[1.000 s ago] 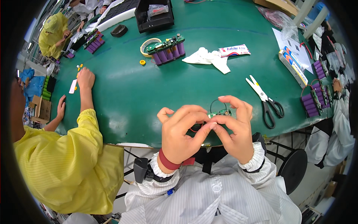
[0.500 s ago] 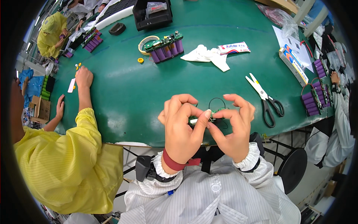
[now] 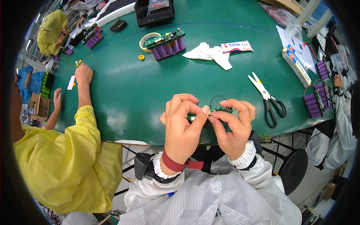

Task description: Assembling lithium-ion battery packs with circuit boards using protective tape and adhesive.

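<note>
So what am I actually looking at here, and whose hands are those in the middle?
There is no machine here: the picture comes from a wide camera worn on a person's head, looking down, which is why the edges bend. The two bare hands in the middle are that person's own. The left hand and right hand together pinch a small green circuit board with a thin black wire loop above a green table. On the table lie scissors, a white cloth, a white tube and purple battery packs. The yellow sleeve at the left belongs to a co-worker.
</note>
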### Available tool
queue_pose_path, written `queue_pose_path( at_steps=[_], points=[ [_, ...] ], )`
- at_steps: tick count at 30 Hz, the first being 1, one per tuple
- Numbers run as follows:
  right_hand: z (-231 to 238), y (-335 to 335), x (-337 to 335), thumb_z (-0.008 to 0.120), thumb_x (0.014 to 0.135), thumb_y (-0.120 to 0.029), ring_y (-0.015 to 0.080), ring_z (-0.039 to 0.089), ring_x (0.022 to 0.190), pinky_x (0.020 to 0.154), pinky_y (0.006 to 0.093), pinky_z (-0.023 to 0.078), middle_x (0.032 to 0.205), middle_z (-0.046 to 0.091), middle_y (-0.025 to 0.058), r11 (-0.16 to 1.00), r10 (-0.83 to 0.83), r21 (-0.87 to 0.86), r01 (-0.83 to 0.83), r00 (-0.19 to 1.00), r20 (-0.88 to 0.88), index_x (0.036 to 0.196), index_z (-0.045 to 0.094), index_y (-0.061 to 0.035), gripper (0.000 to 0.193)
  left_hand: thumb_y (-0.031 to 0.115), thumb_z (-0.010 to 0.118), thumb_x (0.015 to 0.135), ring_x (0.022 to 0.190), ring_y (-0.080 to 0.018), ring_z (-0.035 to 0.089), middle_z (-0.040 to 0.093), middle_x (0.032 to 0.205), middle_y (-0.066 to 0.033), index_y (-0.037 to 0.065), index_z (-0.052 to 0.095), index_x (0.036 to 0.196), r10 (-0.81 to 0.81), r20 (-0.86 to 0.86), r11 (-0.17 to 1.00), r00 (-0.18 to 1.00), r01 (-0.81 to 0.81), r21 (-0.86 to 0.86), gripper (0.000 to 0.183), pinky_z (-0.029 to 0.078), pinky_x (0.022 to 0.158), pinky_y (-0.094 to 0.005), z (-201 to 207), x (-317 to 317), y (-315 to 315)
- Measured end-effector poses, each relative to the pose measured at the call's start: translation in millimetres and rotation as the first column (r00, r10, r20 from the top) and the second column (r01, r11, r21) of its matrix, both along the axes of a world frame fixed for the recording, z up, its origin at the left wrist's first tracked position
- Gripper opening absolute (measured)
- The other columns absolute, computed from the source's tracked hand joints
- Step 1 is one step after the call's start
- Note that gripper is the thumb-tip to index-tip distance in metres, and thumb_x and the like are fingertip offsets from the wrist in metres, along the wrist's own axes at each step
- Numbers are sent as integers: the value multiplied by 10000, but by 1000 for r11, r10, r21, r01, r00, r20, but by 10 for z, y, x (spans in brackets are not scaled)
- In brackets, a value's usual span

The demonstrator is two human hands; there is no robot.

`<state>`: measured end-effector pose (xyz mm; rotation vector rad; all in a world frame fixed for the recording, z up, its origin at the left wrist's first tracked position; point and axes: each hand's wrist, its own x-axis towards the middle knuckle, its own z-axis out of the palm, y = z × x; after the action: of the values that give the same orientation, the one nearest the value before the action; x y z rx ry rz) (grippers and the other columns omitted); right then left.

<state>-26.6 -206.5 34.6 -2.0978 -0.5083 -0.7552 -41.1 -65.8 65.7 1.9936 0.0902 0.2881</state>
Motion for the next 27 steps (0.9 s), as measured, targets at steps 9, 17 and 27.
queue_pose_path(
  at_steps=[9,17,27],
  points=[
    [-64,37,70,764,685,-73,265,498,974,856,365,377,1058,612,36,972,125,217,-87,978,-169,803,689,-107,144,120,643,829,848,-216,531,571,974,-123,9,579,729,-4,-1,998,1000,4,-57,163,410,768,-320,-13,42,1],
    [87,40,21,728,701,-36,292,504,1009,890,393,375,1078,602,65,997,71,-9,-73,989,-131,802,653,-83,134,203,641,856,884,-190,554,640,906,-6,103,595,823,-4,18,987,1000,1,163,115,292,863,-350,-8,-33,18],
    [-1,-26,14,633,809,-50,274,533,964,882,377,397,1054,576,120,929,265,343,-138,896,-357,850,562,-28,85,268,596,888,917,-228,531,622,948,-47,75,612,967,-153,239,966,959,94,242,209,283,860,-371,-123,-37,69]
  ],
)
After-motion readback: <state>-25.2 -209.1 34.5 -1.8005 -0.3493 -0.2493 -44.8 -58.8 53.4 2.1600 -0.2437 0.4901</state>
